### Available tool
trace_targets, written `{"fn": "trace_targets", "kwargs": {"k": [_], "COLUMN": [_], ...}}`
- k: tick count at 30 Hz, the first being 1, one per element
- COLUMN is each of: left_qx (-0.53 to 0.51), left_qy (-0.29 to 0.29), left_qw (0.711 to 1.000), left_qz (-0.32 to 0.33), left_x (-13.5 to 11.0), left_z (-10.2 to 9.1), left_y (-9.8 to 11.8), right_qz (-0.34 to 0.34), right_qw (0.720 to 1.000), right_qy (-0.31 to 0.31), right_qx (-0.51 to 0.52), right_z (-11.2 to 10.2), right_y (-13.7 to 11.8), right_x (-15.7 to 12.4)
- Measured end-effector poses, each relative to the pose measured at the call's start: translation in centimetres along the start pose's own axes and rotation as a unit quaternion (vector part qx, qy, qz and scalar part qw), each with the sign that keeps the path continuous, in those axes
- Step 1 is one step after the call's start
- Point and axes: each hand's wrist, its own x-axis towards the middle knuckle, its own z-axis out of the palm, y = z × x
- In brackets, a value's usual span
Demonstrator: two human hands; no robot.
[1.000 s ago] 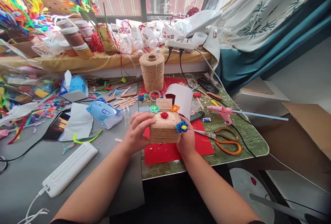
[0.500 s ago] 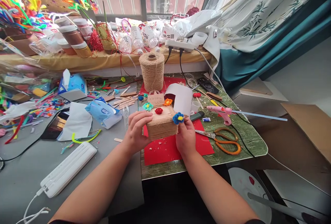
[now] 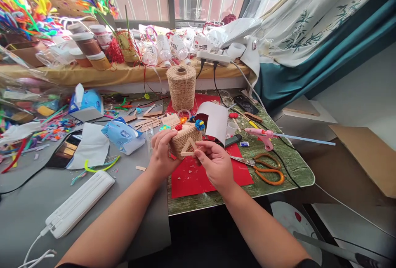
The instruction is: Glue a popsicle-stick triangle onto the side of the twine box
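A small box wrapped in jute twine [image 3: 182,138] is held above the red sheet [image 3: 198,177], turned so that one corner faces me. Small pipe-cleaner flowers sit on its top: blue [image 3: 199,125], red [image 3: 178,127], teal [image 3: 164,128] and orange. A wooden triangle of sticks [image 3: 189,147] shows on its near side. My left hand [image 3: 162,154] grips the box's left side, fingers wrapped. My right hand [image 3: 214,161] touches the right side near the triangle, fingers curled against it.
A big spool of jute twine [image 3: 182,86] stands behind. Orange-handled scissors [image 3: 262,170] and a pink glue gun [image 3: 262,136] lie to the right. Tissue packs [image 3: 122,135], a phone [image 3: 65,151], a white power strip [image 3: 78,203] and pipe-cleaner clutter lie at the left.
The box has been turned in my hands, from its flat front facing me to a corner, and the wooden triangle side has come into view. My right hand slid round to the front.
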Motion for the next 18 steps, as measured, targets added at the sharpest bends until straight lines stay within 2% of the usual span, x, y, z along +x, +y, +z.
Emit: {"fn": "trace_targets", "kwargs": {"k": [3,7,9,12,14,16,18], "left_qx": [0.010,0.011,0.006,0.012,0.020,0.021,0.018], "left_qy": [0.008,0.017,0.017,0.017,0.019,0.021,0.019], "left_qw": [1.000,1.000,1.000,1.000,1.000,1.000,1.000], "left_qz": [0.006,0.012,0.013,0.007,0.001,0.000,0.006], "left_x": [-0.3,-0.3,-0.3,-0.3,-0.3,-0.3,-0.4], "left_z": [0.3,0.4,0.5,0.5,0.5,0.5,0.5], "left_y": [0.1,0.2,0.3,0.3,0.3,0.1,0.0], "right_qz": [-0.016,-0.074,-0.145,-0.279,-0.331,-0.352,-0.357], "right_qw": [0.998,0.984,0.965,0.909,0.879,0.868,0.871], "right_qy": [0.021,0.038,0.041,0.035,0.021,0.017,0.027], "right_qx": [-0.052,-0.155,-0.215,-0.308,-0.344,-0.351,-0.337], "right_z": [0.9,0.9,0.6,0.3,0.3,0.3,0.4], "right_y": [0.5,1.7,2.0,2.0,2.0,2.0,2.3], "right_x": [0.7,0.7,0.6,0.6,0.7,0.8,0.9]}}
